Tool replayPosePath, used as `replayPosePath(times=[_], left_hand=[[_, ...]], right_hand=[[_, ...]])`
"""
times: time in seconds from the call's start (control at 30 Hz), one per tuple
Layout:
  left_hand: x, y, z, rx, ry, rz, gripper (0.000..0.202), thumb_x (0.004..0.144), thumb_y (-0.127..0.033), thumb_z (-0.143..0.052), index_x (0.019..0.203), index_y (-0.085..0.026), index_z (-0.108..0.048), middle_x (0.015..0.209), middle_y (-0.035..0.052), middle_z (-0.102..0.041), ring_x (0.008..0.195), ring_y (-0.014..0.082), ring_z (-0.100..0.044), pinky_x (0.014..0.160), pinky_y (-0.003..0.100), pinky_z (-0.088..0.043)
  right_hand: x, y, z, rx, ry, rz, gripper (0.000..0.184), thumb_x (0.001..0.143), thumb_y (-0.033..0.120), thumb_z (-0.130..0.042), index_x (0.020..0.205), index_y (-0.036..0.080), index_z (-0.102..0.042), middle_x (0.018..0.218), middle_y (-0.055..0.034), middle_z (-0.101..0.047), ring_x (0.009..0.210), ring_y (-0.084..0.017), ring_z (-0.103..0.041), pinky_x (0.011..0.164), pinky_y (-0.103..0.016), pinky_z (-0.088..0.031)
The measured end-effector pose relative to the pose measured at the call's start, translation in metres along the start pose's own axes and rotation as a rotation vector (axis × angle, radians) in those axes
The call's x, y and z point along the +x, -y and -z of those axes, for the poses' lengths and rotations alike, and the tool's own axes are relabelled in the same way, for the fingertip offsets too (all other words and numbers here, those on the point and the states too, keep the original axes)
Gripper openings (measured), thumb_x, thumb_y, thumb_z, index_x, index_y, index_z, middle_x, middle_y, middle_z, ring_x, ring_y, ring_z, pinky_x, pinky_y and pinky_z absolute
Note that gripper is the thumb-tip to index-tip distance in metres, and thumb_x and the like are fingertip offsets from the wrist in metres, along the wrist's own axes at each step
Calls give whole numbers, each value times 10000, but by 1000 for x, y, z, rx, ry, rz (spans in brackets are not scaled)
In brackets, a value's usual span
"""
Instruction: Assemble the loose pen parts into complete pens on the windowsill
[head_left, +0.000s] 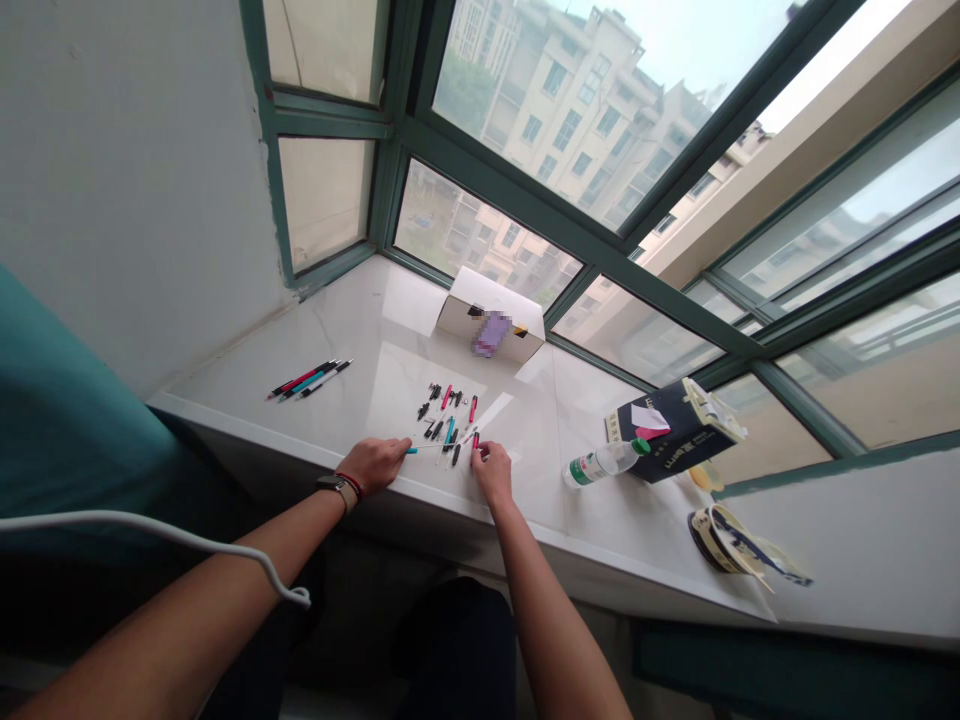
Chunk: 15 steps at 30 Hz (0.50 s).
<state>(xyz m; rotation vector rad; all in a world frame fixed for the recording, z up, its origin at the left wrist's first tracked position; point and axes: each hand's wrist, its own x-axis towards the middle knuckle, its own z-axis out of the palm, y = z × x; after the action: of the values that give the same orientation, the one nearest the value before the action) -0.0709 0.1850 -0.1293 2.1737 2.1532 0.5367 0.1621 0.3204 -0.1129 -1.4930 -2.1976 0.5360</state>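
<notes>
Near the front edge of the white marble-look sill, my left hand (377,465) is closed around a teal pen barrel (412,451). A thin, pale rod extends from the barrel toward the right; I cannot make out its tip. My right hand (492,470) pinches a short red pen part (475,440), partly hidden by the fingers. Between and beyond both hands lie loose pen parts: black pieces (423,411), a pink-red barrel (447,397), another red piece (473,408) and a teal piece (450,431).
Several whole pens (311,379) lie together at the left. A white box (457,310) stands by the window. To the right are a plastic bottle (600,465) with a green cap, a dark carton (675,425) and a round open container (724,540). A white cable (187,538) crosses my left forearm.
</notes>
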Motion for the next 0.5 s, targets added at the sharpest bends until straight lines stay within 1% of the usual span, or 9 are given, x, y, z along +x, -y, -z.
replayPosePath(times=[0.13,0.33,0.43,0.5], left_hand=[[0,0,0,-6,-5,6,253,931,-264,-373,1027,-229,-605,855,61,-705,712,205,-645,657,303,-445],[0,0,0,11,3,-3,269,938,-269,-365,1053,-222,-603,874,65,-713,720,206,-651,653,305,-451],[0,1,0,35,6,-1,270,938,-268,-368,1070,-224,-599,877,59,-714,730,206,-656,655,304,-450],[0,1,0,38,7,-1,266,938,-266,-371,1071,-225,-597,873,54,-715,733,205,-657,659,302,-449]], right_hand=[[1,2,-2,2,6,10,201,823,250,-525,906,170,-691,864,-86,-675,805,-205,-609,794,-301,-442],[3,6,-4,16,-2,16,202,818,241,-534,901,151,-694,838,-85,-678,798,-201,-609,789,-295,-435],[3,5,-3,54,-11,0,209,822,267,-539,904,147,-690,818,-84,-676,779,-204,-605,770,-296,-433],[0,5,-1,105,-46,-22,227,837,295,-526,908,146,-682,828,-88,-678,765,-202,-602,752,-295,-434]])
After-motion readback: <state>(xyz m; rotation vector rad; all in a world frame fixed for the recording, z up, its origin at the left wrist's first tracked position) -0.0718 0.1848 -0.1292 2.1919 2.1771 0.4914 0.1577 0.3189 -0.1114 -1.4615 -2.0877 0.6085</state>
